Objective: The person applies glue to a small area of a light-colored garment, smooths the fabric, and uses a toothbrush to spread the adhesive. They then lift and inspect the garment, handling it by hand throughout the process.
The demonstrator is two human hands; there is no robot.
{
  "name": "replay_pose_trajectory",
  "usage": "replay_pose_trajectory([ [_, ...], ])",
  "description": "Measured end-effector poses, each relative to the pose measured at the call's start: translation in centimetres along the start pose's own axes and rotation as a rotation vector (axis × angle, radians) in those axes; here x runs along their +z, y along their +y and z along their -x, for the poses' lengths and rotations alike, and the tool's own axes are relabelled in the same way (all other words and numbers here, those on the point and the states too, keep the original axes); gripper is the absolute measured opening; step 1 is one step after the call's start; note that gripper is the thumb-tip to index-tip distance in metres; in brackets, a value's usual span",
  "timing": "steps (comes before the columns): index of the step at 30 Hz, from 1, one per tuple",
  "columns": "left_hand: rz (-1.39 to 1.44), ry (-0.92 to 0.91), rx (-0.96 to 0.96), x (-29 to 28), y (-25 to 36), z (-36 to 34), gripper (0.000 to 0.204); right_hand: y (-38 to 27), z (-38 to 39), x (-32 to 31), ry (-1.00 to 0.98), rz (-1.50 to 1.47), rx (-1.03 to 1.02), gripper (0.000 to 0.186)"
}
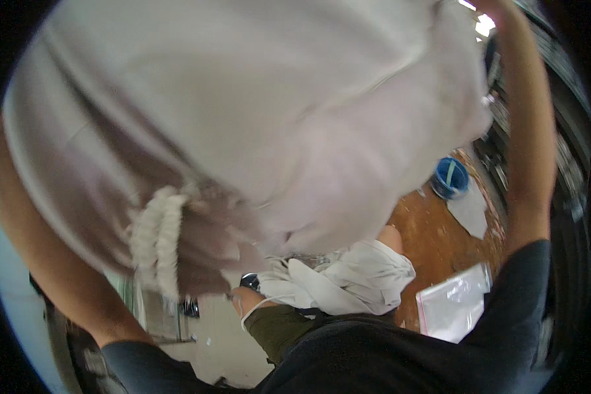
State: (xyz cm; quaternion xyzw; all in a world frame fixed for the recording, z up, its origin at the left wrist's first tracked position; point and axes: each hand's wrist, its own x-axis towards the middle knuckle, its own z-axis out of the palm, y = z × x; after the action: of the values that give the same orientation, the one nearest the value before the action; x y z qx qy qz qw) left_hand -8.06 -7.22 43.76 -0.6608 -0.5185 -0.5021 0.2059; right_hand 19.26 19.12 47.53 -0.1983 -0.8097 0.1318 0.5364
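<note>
A pale greyish-pink garment (276,125), blurred by motion, is spread high in front of me and fills much of the view. Its gathered, ribbed elastic edge (157,243) hangs at the lower left. Both my arms are raised around the cloth. My left forearm runs up behind it at the left, so that hand is hidden. At the top right, part of my right hand (496,8) shows beside the garment's upper edge; its fingers are cut off by the frame. Across my lap lies a bunched white cloth (341,279).
To the right is a worn brown wooden surface (407,230). On it stand a blue tub (450,177) with a pale green strip inside, a whitish flat piece (469,210) and clear plastic bags (453,305). Pale floor (230,354) shows at the lower left.
</note>
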Motion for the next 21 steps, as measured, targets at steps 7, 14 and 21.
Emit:
replay_pose_trajectory([
  [7, 0.799, -0.464, -0.095, 15.4, 7.2, 5.1, 0.039, -1.0, 21.8, 12.0, 0.252, -0.141, -0.5, 0.055],
  [14, 0.933, -0.246, -0.387, 18.4, 6.2, -4.6, 0.04, -1.0, 27.8, 11.3, 0.205, -0.235, -0.152, 0.061],
  [21, -0.267, -0.26, -0.036, 22.4, -5.1, -5.6, 0.05, 1.2, 29.9, 11.3, 0.416, -0.273, -0.162, 0.046],
])
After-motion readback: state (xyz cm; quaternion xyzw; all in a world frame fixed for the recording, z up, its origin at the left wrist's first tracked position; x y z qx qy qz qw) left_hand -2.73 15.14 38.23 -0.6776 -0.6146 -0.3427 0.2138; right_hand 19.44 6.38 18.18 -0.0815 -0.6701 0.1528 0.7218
